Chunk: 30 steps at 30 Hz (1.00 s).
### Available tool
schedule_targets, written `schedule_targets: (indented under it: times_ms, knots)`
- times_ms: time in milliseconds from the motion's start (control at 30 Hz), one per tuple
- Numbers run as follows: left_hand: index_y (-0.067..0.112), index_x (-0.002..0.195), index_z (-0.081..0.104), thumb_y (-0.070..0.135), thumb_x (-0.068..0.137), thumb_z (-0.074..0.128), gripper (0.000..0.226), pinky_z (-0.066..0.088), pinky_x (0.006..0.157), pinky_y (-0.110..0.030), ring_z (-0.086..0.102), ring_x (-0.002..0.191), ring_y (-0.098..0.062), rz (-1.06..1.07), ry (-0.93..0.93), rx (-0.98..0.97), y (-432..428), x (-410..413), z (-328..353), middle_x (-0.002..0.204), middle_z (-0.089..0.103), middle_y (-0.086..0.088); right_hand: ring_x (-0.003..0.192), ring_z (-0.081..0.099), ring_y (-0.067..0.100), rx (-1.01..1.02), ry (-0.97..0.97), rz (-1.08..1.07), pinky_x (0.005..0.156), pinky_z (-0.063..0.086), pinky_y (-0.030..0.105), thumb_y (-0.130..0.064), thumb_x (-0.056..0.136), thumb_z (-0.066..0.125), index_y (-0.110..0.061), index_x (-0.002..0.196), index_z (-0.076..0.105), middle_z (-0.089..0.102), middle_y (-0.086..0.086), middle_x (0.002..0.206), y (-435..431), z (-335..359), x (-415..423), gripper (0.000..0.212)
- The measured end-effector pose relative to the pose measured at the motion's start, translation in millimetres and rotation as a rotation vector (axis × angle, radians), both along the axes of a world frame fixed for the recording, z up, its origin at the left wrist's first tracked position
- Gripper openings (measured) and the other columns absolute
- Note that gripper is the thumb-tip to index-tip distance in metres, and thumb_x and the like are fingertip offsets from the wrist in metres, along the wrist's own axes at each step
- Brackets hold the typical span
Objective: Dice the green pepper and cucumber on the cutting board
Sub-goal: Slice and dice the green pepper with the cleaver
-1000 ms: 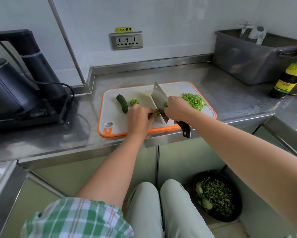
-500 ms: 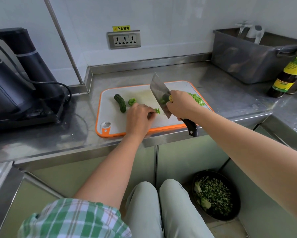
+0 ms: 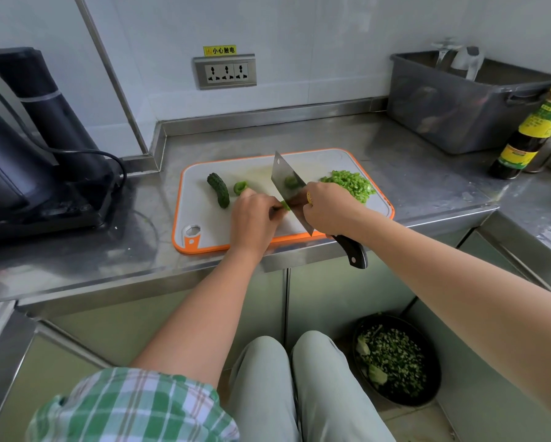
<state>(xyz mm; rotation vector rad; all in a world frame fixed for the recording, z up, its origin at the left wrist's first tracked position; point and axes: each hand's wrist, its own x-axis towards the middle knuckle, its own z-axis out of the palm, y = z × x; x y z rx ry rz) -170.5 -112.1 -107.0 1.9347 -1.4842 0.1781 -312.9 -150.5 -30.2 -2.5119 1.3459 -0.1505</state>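
**A:** Green sliver of pepper [image 3: 285, 205], pinned under the curled fingers [image 3: 275, 207] of the left hand [image 3: 255, 218]?

**B:** Yes. The right hand [image 3: 326, 208] is wrapped round the cleaver [image 3: 286, 183], its blade just beside that sliver.

**A:** How far along?

**B:** I'd say past halfway on the pepper. A diced pile [image 3: 350, 185] sits at the right of the cutting board [image 3: 200, 199], and one pepper chunk [image 3: 239, 187] waits. The cucumber [image 3: 219, 189] lies whole at the left, uncut.

**A:** Surroundings?

**B:** Steel counter [image 3: 411, 173], white wall with a socket [image 3: 225, 72], a grey tub [image 3: 459, 116], a sauce bottle [image 3: 529, 135], a black appliance [image 3: 28, 154], and a bowl of scraps [image 3: 395, 358] on the floor.
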Motion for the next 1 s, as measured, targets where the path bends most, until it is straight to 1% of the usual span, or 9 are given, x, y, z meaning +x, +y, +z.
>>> schedule_targets:
  times_ms: [133,233,333,467,567,633,767,900,1000]
  knots:
    - [0.021,0.075,0.076,0.029,0.080,0.066,0.014,0.032,0.056,-0.032,0.050,0.076,-0.027,0.003,-0.023,0.024,-0.9,1.9,-2.4,0.063,0.060,-0.008,0.082,0.048,0.030,0.000,0.021,-0.015,0.065,0.035,0.030,-0.010,0.091,0.042,-0.001,0.113,0.050,0.054,0.015,0.101,2.1,-5.7,6.8,0.024]
    - [0.022,0.075,0.077,0.034,0.081,0.065,0.018,0.034,0.057,-0.034,0.049,0.076,-0.027,-0.001,-0.014,0.020,-1.5,2.5,-1.7,0.063,0.060,-0.009,0.082,0.050,0.032,0.018,0.054,-0.010,0.066,0.037,0.031,-0.010,0.090,0.042,-0.003,0.109,0.050,0.055,0.016,0.101,2.0,-3.7,14.8,0.021]
    - [0.020,0.071,0.076,0.034,0.080,0.058,0.024,0.040,0.057,-0.035,0.049,0.074,-0.028,-0.024,-0.022,0.006,-0.2,2.1,-0.7,0.061,0.064,-0.006,0.071,0.047,0.028,0.061,0.080,0.003,0.059,0.037,0.028,-0.007,0.088,0.044,-0.006,0.095,0.043,0.048,0.011,0.085,-2.3,4.5,22.1,0.007]
    - [0.020,0.072,0.075,0.027,0.077,0.061,0.017,0.046,0.059,-0.038,0.051,0.075,-0.028,-0.006,-0.028,0.043,-0.1,2.0,-0.7,0.064,0.067,-0.003,0.072,0.052,0.029,0.085,0.022,-0.058,0.055,0.040,0.028,-0.004,0.086,0.045,-0.005,0.096,0.043,0.044,0.006,0.071,-7.7,2.0,28.0,0.010]
    - [0.023,0.081,0.076,0.029,0.078,0.061,0.017,0.046,0.063,-0.035,0.054,0.081,-0.026,-0.005,0.018,0.049,-2.5,3.6,-1.8,0.071,0.068,-0.005,0.074,0.054,0.030,0.104,-0.088,-0.101,0.052,0.043,0.030,-0.003,0.084,0.046,-0.004,0.099,0.046,0.050,0.012,0.083,-11.5,-3.7,22.3,0.015]
    - [0.025,0.085,0.076,0.028,0.078,0.064,0.014,0.046,0.065,-0.033,0.056,0.083,-0.026,-0.006,0.040,0.035,-3.6,4.5,-2.9,0.075,0.068,-0.005,0.072,0.053,0.030,0.090,-0.125,-0.101,0.049,0.038,0.029,-0.005,0.087,0.044,-0.005,0.094,0.042,0.050,0.014,0.090,-13.1,-6.2,14.5,0.007]
    - [0.023,0.083,0.074,0.022,0.076,0.069,0.009,0.046,0.064,-0.033,0.058,0.079,-0.026,0.010,0.051,0.014,-3.2,3.1,-2.2,0.073,0.066,-0.006,0.065,0.053,0.031,0.063,-0.144,-0.058,0.045,0.038,0.029,-0.009,0.092,0.041,-0.006,0.092,0.041,0.049,0.012,0.088,-11.6,-3.8,4.3,0.002]
    - [0.024,0.081,0.075,0.021,0.078,0.068,0.008,0.048,0.063,-0.033,0.057,0.076,-0.025,0.030,0.062,0.016,-2.3,3.0,-3.1,0.073,0.065,-0.007,0.054,0.051,0.021,0.060,-0.107,-0.014,0.044,0.042,0.027,-0.009,0.093,0.041,-0.008,0.095,0.042,0.046,0.007,0.078,-5.3,7.3,0.8,0.003]
    - [0.022,0.079,0.075,0.020,0.076,0.068,0.008,0.047,0.062,-0.034,0.058,0.075,-0.028,0.038,0.059,0.008,-1.9,1.7,-2.3,0.071,0.065,-0.010,0.054,0.050,0.021,0.040,-0.049,0.002,0.045,0.038,0.029,-0.009,0.092,0.042,-0.007,0.096,0.042,0.049,0.009,0.082,-1.4,8.8,2.7,0.005]
